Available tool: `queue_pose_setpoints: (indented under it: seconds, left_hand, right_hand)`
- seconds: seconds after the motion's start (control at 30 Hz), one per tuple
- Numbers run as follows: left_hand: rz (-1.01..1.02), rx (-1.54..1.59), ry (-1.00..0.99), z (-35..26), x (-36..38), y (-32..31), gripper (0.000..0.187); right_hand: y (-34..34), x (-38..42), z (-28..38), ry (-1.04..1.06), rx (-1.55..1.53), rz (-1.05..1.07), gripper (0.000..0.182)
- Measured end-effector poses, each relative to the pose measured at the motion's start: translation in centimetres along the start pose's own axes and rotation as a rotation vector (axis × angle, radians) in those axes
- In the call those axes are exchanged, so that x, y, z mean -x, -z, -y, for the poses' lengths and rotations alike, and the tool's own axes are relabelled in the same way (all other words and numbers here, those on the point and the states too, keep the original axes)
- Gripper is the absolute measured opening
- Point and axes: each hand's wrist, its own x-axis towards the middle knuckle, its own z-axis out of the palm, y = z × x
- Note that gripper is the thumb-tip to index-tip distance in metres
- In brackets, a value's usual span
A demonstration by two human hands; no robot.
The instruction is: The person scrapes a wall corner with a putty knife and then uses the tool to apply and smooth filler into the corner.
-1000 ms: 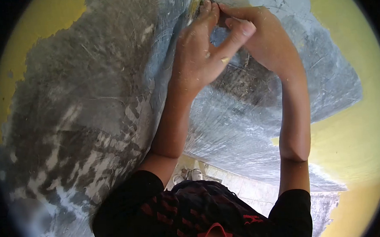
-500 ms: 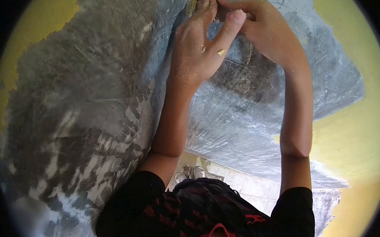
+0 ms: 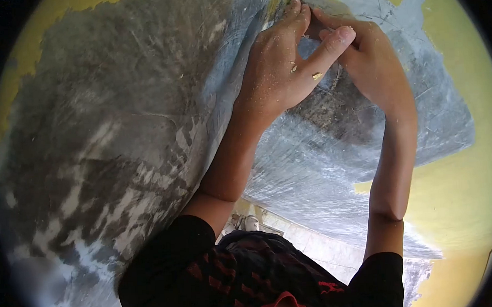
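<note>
At the top of the head view, my left hand (image 3: pixel 277 68) presses long fingers toward the wall, its thumb reaching across to the other hand. Beside it, my right hand (image 3: pixel 377 63) is bent at the wrist with its fingers curled in. Between the fingertips of both hands is a dark, flat, blade-like piece (image 3: pixel 318 26), mostly hidden, so its exact kind cannot be made out. The hands are at the wall (image 3: pixel 334 143), close to an inner corner. Yellow paint flakes and pale dust stick to the back of my left hand.
Yellow paint (image 3: pixel 448 182) borders the bare grey patch on the right. Another scraped grey wall (image 3: pixel 115 105) rises on the left, meeting it at the corner. Far below, a pale tiled floor (image 3: pixel 329 252) and a light shoe (image 3: pixel 252 223) show past my dark shirt.
Both hands have shifted right and slightly down in the view, still together on the dark piece. The view itself has also shifted a little.
</note>
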Motion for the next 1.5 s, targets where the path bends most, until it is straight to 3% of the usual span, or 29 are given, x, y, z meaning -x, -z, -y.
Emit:
queue_pose_setpoints:
  seconds: [0.07,0.2,0.3,0.37,0.47,0.53,0.57,0.7,0.8,0.87,0.93,1.0,1.07,1.2,1.27,1.37,1.5]
  left_hand:
    - [0.032,0.045,0.022,-0.3,0.6,0.0,0.092]
    - [-0.016,0.030,0.060,-0.4,0.2,0.4,0.095]
    - [0.055,0.106,0.049,-0.6,0.6,0.6,0.093]
    - [0.067,0.112,0.028,-0.3,0.3,0.4,0.092]
    - [-0.015,0.020,0.035,-0.2,0.5,0.4,0.090]
    - [0.030,0.200,0.026,-0.7,0.3,0.8,0.095]
    - [-0.083,0.118,-0.080,0.5,0.7,-0.5,0.085]
    - [-0.072,0.131,0.016,-1.1,0.0,0.8,0.075]
    - [-0.005,-0.014,-0.076,-0.9,0.5,0.4,0.083]
    - [0.053,0.006,-0.043,-1.4,0.1,1.3,0.080]
    - [0.159,0.190,0.129,-2.3,-0.3,2.5,0.082]
    - [0.059,0.224,0.050,-0.8,0.2,1.0,0.081]
    - [-0.062,-0.048,-0.049,0.0,0.4,0.3,0.081]
    - [-0.066,0.190,0.014,-0.2,-0.3,0.9,0.091]
    - [-0.054,0.073,-0.089,0.2,0.1,0.5,0.095]
    - [0.009,0.144,0.041,-0.1,0.0,1.4,0.088]
    - [0.018,0.092,-0.017,-1.2,0.2,1.2,0.086]
  right_hand:
    - [0.7,0.9,1.6,-0.146,0.116,0.055,0.034]
    - [-1.1,0.5,0.5,0.011,0.061,-0.071,0.032]
    - [-0.5,0.9,2.0,-0.177,0.182,0.014,0.031]
    - [-0.9,0.8,0.2,0.010,0.079,-0.087,0.031]
    - [-1.5,0.5,1.7,-0.125,0.151,-0.013,0.031]
    - [-0.5,1.1,2.2,-0.142,0.096,-0.018,0.030]
    - [0.1,1.1,2.4,-0.152,0.049,-0.019,0.031]
    - [-1.5,0.8,1.6,-0.087,0.143,-0.036,0.033]
    - [-1.7,1.2,0.5,-0.023,0.074,-0.143,0.033]
    - [-2.9,0.5,0.0,0.006,0.057,-0.127,0.032]
    - [-2.5,0.3,0.8,0.039,0.046,-0.127,0.031]
    - [-0.8,1.2,2.4,-0.085,0.121,-0.046,0.031]
    - [-2.8,-0.1,-0.1,-0.045,0.116,-0.077,0.031]
    - [-0.9,0.9,3.4,-0.084,0.127,-0.049,0.028]
    - [-2.9,-0.1,1.2,-0.024,0.153,-0.073,0.027]
    - [-2.4,0.5,2.1,0.004,0.174,-0.085,0.024]
    - [-3.3,-0.5,1.2,0.014,0.206,-0.085,0.026]
